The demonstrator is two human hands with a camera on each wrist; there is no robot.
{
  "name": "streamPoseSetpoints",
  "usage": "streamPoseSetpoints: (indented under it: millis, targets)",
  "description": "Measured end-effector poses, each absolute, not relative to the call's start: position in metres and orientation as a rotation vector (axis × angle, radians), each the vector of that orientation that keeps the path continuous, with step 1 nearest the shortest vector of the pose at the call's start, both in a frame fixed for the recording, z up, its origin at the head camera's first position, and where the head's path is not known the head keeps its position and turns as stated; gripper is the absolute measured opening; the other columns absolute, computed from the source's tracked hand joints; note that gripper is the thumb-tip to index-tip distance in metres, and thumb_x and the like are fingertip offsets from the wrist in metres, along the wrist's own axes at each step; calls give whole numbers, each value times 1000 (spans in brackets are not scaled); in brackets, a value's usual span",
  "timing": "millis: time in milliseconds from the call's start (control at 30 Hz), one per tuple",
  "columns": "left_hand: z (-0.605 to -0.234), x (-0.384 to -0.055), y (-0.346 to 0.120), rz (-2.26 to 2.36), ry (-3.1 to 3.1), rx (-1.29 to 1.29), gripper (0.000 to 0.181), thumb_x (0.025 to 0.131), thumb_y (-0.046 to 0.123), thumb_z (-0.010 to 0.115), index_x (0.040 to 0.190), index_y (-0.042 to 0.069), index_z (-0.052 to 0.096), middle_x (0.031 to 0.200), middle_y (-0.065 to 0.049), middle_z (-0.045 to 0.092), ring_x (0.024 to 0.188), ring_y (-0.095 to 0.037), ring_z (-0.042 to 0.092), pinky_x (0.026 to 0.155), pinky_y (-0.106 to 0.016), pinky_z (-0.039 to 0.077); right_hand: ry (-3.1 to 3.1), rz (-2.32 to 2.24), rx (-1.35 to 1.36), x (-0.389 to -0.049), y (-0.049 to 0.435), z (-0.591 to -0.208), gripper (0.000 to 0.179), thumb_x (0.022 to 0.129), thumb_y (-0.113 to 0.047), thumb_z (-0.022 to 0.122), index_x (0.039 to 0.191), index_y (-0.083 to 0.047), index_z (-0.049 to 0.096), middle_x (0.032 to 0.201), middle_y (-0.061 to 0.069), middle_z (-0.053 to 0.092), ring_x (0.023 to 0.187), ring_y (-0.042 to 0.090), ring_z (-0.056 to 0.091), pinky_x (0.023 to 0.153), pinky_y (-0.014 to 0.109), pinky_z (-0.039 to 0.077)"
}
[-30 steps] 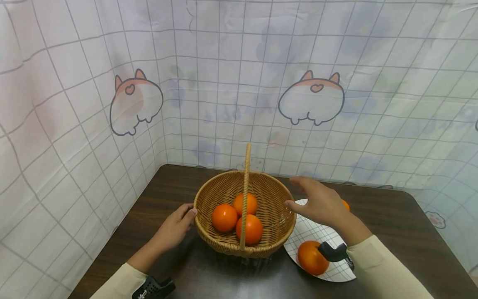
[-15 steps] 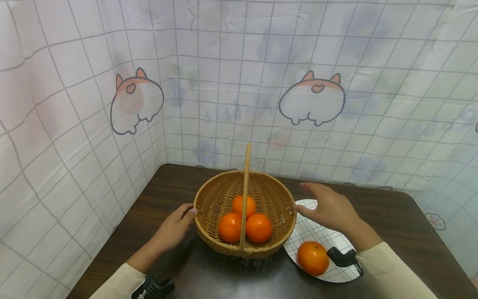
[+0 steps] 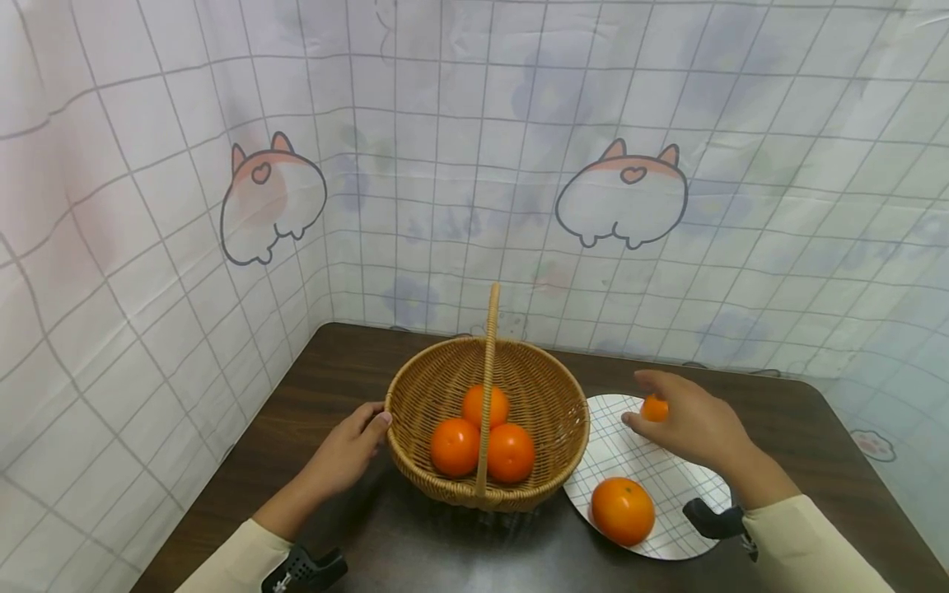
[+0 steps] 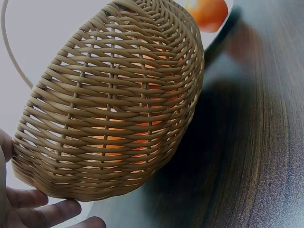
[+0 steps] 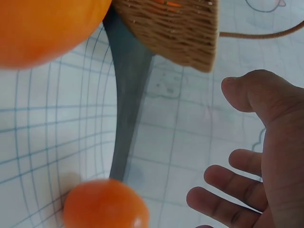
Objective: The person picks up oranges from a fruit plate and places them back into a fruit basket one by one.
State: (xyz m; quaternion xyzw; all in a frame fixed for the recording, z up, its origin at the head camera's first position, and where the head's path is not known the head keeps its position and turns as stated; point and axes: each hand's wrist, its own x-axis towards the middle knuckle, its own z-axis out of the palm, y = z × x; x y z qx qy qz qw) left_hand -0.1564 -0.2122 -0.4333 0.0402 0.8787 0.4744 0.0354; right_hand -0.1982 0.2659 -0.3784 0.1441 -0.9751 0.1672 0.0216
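A wicker basket (image 3: 544,395) with an arched handle stands on the table, and 3 oranges (image 3: 455,447) lie inside it. My left hand (image 3: 347,451) grips its left rim; in the left wrist view the fingertips (image 4: 66,209) sit at the woven edge. To the right, my right hand (image 3: 700,424) hovers over a white checked plate (image 3: 670,494), fingers spread and holding nothing. One orange (image 3: 623,511) rests near the plate's front edge. Another orange (image 3: 655,408) at the back is partly hidden by the right hand.
The dark wooden table (image 3: 437,552) meets a white gridded curtain (image 3: 474,206) at the back and left. The basket handle (image 3: 489,371) rises above the rim. The plate lies close against the basket's right side.
My right hand has moved right, from the basket's rim to over the plate. The oranges in the basket have rolled slightly and settled. The left hand stays on the rim.
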Motion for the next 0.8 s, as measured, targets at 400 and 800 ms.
streamPoseSetpoints:
  millis: [400,800]
  targets:
    - [-430,-155,-212,1459,2688,122,55,112,41,42,149,1,46,113,-12,62,100,-32,63,80,-40,53,-3048,502,388,-201,288,-387,80,91,-59,70,147,-5,52,142,27,54,120,48,57,84,71,49]
    - [-432,-155,-213,1482,2677,139,54,112,40,42,149,2,46,128,-18,62,111,-34,64,89,-48,55,-3077,497,359,-204,301,-393,82,90,-57,73,148,-4,50,145,28,51,125,50,52,84,73,47]
